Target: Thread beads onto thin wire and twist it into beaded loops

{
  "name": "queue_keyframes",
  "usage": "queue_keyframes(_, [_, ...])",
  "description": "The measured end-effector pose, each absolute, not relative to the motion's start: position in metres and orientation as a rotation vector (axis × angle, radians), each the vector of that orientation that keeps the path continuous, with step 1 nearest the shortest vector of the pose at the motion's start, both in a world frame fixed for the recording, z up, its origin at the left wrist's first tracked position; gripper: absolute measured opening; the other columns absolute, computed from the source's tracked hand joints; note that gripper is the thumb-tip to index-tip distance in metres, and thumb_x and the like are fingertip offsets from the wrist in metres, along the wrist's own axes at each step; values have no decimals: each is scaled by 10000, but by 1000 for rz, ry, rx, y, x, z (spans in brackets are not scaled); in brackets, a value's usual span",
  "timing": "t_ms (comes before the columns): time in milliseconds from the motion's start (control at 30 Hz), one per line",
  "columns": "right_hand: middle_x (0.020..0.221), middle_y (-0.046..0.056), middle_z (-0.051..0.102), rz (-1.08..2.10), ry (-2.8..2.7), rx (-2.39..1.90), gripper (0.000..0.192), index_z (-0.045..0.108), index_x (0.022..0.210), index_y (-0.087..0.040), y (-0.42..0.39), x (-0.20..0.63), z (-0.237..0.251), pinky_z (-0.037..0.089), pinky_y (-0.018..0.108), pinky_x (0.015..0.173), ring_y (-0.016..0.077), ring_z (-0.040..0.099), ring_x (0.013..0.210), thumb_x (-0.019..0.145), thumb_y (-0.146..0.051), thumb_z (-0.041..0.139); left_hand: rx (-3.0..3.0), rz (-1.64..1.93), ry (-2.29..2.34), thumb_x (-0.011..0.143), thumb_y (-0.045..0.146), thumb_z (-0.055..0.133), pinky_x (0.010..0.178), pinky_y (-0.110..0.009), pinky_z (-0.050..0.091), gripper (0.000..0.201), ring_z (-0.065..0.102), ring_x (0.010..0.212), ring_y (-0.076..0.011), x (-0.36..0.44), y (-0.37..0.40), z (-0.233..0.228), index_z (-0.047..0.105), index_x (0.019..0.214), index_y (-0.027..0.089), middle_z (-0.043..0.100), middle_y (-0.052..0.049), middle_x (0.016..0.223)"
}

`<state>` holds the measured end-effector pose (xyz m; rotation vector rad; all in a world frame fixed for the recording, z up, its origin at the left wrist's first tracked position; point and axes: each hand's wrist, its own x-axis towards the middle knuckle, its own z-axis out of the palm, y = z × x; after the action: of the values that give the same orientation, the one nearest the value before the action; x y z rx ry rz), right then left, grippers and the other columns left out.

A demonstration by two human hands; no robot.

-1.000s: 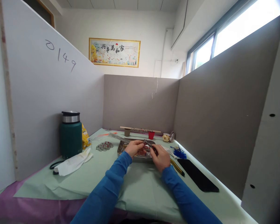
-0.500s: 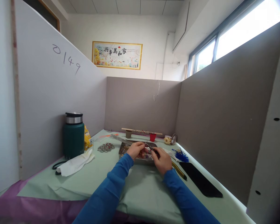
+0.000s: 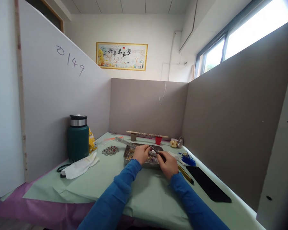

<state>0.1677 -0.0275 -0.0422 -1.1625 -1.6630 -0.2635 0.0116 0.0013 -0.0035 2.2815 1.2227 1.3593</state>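
Note:
My left hand is closed in a pinch over the metal tray, fingertips holding something too small to make out. My right hand is wrapped round dark, thin-nosed pliers, whose tips point at the left fingertips. Small gold and coloured beads lie in the tray under both hands. A bundle of thin metal wires sticks out over the tray's far left side. Left of the tray is a heap of beaded pieces. Beside my right wrist lies a tool with a yellow and black handle.
At left stand a green flask and a yellow packet, with white tissue in front. Behind the tray, a beaded stick rests over a brown cup and a red cup. A blue tassel and black phone-like slab lie right.
The left fingers have turned and drawn together, showing more of the beads in the tray. The right hand stays on the pliers. The whole view has shifted slightly.

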Motion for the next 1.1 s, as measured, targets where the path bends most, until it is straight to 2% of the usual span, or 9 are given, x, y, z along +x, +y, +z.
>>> queue_keyframes(167, [828,60,668,-205,-1656,-1193,265,661,863,-168,-31,165,-40,444,280,703,192,611,761,808,-340,466,2458,1423,1350,839,224,420,673,-254,367,267,566,704,-155,12,0,-7,674,787,164,673,-65,770])
queue_keyframes(400, [850,64,677,-136,-1584,-1243,283,664,870,-167,-31,166,-36,440,301,727,211,612,786,792,-362,475,2214,1315,1149,831,245,406,630,-239,378,259,538,624,-132,14,3,-5,647,826,153,633,-25,646])
queue_keyframes(533, [844,58,680,2,-1585,-1202,296,662,872,-164,-32,168,-34,441,296,742,204,607,790,798,-382,476,1992,1305,1005,819,245,391,545,-224,361,242,462,506,-103,14,9,-7,589,725,142,522,10,521])
queue_keyframes(667, [858,59,686,136,-1622,-1162,314,663,894,-164,-32,168,-33,450,286,733,202,610,802,810,-391,464,1728,1251,856,822,324,399,414,-197,254,229,313,382,-63,14,8,-7,525,747,148,413,54,470])
queue_keyframes(733, [874,65,688,137,-1635,-1148,318,665,900,-161,-33,167,-34,453,287,735,206,612,813,811,-386,460,1682,1220,833,822,349,404,392,-193,212,231,270,362,-54,14,6,-6,504,750,154,387,64,463])
queue_keyframes(833, [882,69,690,111,-1640,-1132,318,667,909,-157,-33,166,-34,458,287,730,205,618,808,811,-377,459,1752,1224,875,834,323,387,416,-194,245,222,294,386,-66,14,5,-5,501,736,160,357,64,457])
queue_keyframes(933, [869,64,693,74,-1647,-1142,308,671,899,-165,-33,166,-35,460,281,719,199,621,796,817,-368,454,1982,1291,1041,837,249,374,500,-212,328,208,415,485,-99,15,5,-5,529,724,166,444,27,512])
queue_keyframes(1033, [855,60,692,1,-1659,-1157,302,674,900,-178,-31,165,-37,458,270,708,193,620,792,826,-356,441,2226,1356,1269,849,232,382,613,-235,372,213,536,643,-138,17,2,-6,575,776,180,596,-26,673])
queue_keyframes(1100, [858,61,688,-64,-1667,-1180,297,672,909,-184,-31,164,-38,453,266,704,192,617,797,830,-344,435,2324,1357,1399,867,242,373,661,-249,376,229,580,716,-161,18,-1,-7,593,834,187,646,-53,764])
